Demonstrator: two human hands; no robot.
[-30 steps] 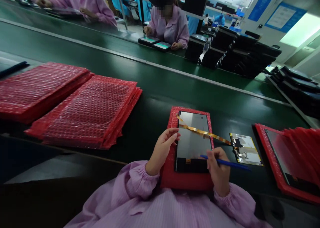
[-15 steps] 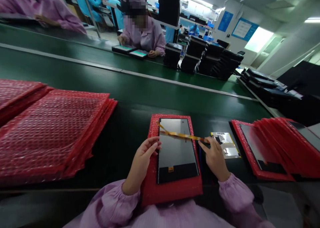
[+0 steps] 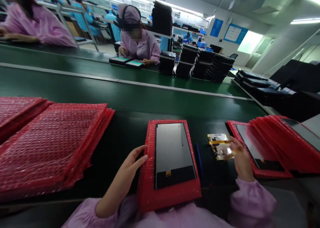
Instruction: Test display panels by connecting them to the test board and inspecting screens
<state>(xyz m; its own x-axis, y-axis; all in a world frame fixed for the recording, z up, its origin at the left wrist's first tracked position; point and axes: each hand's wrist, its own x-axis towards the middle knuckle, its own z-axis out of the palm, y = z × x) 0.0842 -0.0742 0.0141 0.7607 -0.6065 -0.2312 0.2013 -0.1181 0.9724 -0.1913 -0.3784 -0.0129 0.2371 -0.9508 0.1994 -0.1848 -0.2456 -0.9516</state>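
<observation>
An LCD panel [image 3: 172,151], grey with a black lower strip and a small orange tab, lies on a red bubble-wrap bag [image 3: 172,198] before me. My left hand [image 3: 131,166] is open, its fingertips at the bag's left edge. My right hand [image 3: 240,158] is closed on the end of a thin orange flex cable [image 3: 218,142]. The cable stretches left across flat silver parts with yellow edges [image 3: 221,151] on the dark bench. Motion blurs the right fingers slightly. A blue pen [image 3: 199,158] lies between the bag and those parts.
Red bubble-wrap bags [image 3: 57,144] are piled at left. More red bags with LCD panels [image 3: 257,148] fan out at right. Beyond the green bench [image 3: 125,94], a co-worker [image 3: 140,44] handles two lit tablets [image 3: 126,61] beside black stacks [image 3: 186,61]. Another person [image 3: 42,24] sits at far left.
My right hand has moved right, carrying the flex cable off the LCD panel to above the silver parts. My left hand has drawn back left from the panel's edge.
</observation>
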